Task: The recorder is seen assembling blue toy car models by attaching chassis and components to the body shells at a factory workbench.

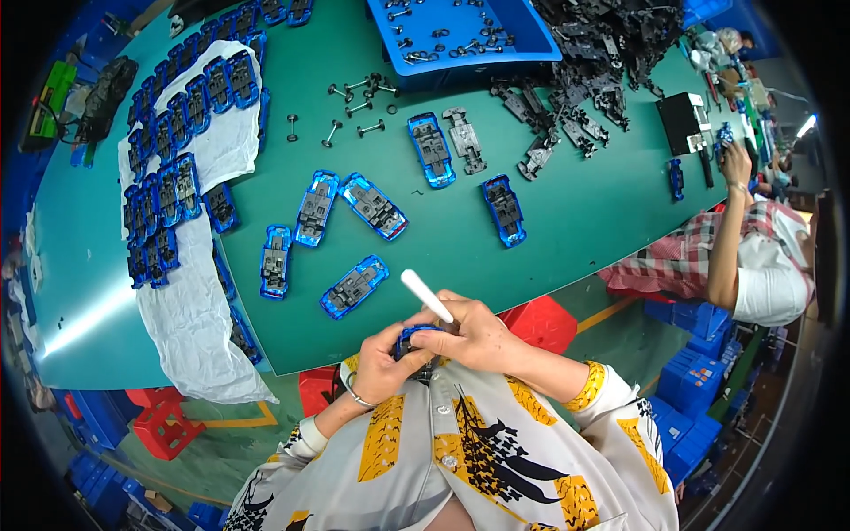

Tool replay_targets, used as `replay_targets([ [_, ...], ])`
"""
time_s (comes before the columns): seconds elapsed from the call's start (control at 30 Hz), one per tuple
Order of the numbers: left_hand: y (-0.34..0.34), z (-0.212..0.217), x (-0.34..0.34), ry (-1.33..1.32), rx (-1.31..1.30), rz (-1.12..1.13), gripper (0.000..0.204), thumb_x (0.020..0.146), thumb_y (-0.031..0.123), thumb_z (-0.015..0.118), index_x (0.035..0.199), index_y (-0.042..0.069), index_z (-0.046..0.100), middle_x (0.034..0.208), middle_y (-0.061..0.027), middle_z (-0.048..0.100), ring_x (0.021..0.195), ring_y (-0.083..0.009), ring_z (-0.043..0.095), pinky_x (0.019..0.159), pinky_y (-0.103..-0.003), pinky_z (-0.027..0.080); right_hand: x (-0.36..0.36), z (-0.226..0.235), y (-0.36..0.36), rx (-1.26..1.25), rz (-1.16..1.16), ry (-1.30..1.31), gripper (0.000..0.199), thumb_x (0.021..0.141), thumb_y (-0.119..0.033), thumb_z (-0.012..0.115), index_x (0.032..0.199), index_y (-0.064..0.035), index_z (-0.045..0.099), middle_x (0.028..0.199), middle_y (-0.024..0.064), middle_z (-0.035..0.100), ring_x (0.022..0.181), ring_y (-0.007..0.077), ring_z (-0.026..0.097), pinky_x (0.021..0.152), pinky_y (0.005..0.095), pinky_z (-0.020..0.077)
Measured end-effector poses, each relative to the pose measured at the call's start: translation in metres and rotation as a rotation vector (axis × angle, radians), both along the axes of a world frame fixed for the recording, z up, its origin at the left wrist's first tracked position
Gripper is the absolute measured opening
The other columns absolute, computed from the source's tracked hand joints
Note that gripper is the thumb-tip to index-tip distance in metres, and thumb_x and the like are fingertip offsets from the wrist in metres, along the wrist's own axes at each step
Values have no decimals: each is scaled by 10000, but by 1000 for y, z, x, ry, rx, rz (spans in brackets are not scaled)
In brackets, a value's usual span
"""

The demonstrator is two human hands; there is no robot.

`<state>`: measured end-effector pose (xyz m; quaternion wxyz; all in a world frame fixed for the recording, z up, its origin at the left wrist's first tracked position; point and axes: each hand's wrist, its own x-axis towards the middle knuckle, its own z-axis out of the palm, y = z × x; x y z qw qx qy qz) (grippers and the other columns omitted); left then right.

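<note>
Lower centre of frame: your left hand (382,361) grips a blue toy car body (414,336); your right hand (474,334) is closed on a white stick tool (426,296). The tool could slip, judging by the tight, crowded grip.

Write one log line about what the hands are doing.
left hand: holds small blue plastic toy car | right hand: holds white stick-shaped tool on car | green table
</note>
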<state>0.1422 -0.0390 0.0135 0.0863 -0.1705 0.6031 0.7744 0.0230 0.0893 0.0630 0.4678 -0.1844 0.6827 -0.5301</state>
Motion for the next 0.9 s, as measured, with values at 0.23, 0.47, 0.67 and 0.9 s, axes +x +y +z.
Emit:
replay_targets([
  [0.23, 5, -4, -9, -40, 36, 97, 218, 750, 110, 665, 915, -2, 579, 753, -10, 584, 677, -51, 508, 601, -215, 432, 1, -10, -7, 34, -33, 245, 187, 802, -146, 592, 918, -1, 620, 763, 69, 504, 703, 154, 480, 613, 276, 394],
  [0.47, -2, -2, -44, -96, -24, -84, 261, 750, 130, 654, 968, 4, 587, 817, -3, 610, 705, -51, 532, 629, -218, 450, -35, -14, 7, 83, 114, 387, 233, 801, -205, 589, 929, -12, 607, 785, 105, 556, 734, 215, 532, 660, 322, 429],
  [0.67, -12, -18, -78, -19, 229, -180, 572, 781, 72, 618, 1273, 6, 333, 1166, -125, 502, 1065, -181, 487, 890, -290, 394, -67, -25, 51, 169, -111, 53, 262, 784, -239, 627, 910, -12, 591, 789, 96, 612, 700, 135, 554, 633, 292, 445],
  [0.9, -33, -49, -69, -53, -32, 139, 406, 819, 84, 578, 1183, -12, 427, 1100, -138, 548, 1026, -199, 526, 882, -295, 411, -152, -94, 191, -16, -1221, -309, 97, 837, -198, 571, 836, -111, 529, 623, -54, 418, 422, 29, 333, 320, 160, 216],
])
